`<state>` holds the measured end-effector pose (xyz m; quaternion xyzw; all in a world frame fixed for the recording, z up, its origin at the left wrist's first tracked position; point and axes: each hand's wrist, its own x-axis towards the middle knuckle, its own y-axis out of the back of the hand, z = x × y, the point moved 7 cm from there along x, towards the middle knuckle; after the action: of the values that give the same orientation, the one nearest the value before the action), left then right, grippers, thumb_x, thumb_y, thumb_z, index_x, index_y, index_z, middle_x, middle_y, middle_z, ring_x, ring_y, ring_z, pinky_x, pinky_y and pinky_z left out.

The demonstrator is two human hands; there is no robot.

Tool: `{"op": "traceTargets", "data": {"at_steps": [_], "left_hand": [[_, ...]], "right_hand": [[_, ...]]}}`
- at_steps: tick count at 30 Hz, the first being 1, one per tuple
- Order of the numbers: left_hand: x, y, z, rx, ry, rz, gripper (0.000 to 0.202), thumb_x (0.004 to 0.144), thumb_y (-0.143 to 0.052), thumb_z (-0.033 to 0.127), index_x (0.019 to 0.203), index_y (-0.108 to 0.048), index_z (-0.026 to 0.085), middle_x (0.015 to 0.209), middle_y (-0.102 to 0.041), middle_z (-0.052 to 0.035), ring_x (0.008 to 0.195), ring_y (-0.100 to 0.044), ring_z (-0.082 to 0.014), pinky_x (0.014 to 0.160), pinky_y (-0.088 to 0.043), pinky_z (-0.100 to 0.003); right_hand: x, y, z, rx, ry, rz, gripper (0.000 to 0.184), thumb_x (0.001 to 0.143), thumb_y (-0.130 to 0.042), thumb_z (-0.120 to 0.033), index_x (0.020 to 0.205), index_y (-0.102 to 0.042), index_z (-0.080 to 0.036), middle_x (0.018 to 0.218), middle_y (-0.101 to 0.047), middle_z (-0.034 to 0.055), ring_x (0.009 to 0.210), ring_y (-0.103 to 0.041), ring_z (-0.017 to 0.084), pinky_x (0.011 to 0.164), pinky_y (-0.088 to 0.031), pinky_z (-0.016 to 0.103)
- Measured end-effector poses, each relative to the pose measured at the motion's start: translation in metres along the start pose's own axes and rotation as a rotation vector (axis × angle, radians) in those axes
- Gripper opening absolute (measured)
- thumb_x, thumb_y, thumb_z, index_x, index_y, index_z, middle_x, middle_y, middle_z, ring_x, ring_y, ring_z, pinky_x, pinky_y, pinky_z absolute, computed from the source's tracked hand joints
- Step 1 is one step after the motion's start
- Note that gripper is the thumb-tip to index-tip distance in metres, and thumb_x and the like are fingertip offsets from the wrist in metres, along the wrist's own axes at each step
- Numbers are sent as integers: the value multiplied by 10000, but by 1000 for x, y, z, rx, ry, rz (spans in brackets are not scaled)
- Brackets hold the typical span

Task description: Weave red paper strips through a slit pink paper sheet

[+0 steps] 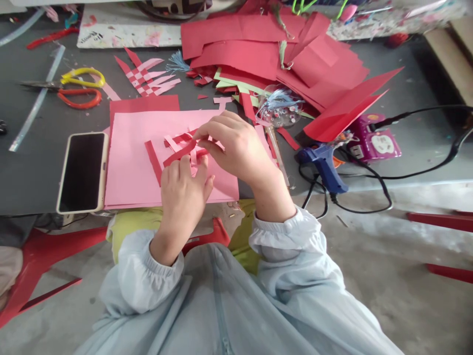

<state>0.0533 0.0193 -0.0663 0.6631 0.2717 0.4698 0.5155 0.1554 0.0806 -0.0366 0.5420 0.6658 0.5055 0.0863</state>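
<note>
Red and pink paper strips [177, 148] lie partly woven together on a pink paper sheet [129, 162] at the table's near edge. My right hand [236, 148] pinches the strips from the right with its fingers closed on them. My left hand [183, 190] sits just below, fingers curled and pressing on the lower part of the weave. A loose red strip [153, 161] lies to the left of the weave. Both wrists wear light blue sleeves.
A phone [83, 171] lies left of the pink sheet. Scissors [74, 86] and a finished woven piece [148, 79] sit farther back. A heap of red paper [295, 59] fills the back right. A blue glue gun [325, 165] and black cables lie to the right.
</note>
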Motion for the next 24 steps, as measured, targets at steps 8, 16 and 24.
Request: {"op": "traceTargets", "data": {"at_steps": [8,16,24], "left_hand": [[-16,34,-15,-124,32,288,168,914,-597,168,776,-689,188,788,-684,-47,684,-561,-184,597,-421,-320],[-14,22,-10,-166,-44,167,296,946,-557,196,1214,-660,125,1158,-722,-160,937,-613,-270,783,-511,-411],[-13,12,-1,-85,-93,58,318,961,-566,250,1239,-652,123,1178,-739,-131,903,-624,-275,725,-482,-421]], "right_hand": [[-7,-4,2,-55,-26,-47,211,910,-522,-102,1038,-670,-181,892,-725,54,853,-587,188,743,-430,309],[-5,-4,-1,-91,0,-5,219,905,-511,-80,1005,-688,-162,897,-749,59,832,-586,183,721,-420,297],[-4,-5,0,-56,-66,-60,235,898,-490,-85,991,-680,-188,923,-746,57,846,-587,183,748,-417,307]]}}
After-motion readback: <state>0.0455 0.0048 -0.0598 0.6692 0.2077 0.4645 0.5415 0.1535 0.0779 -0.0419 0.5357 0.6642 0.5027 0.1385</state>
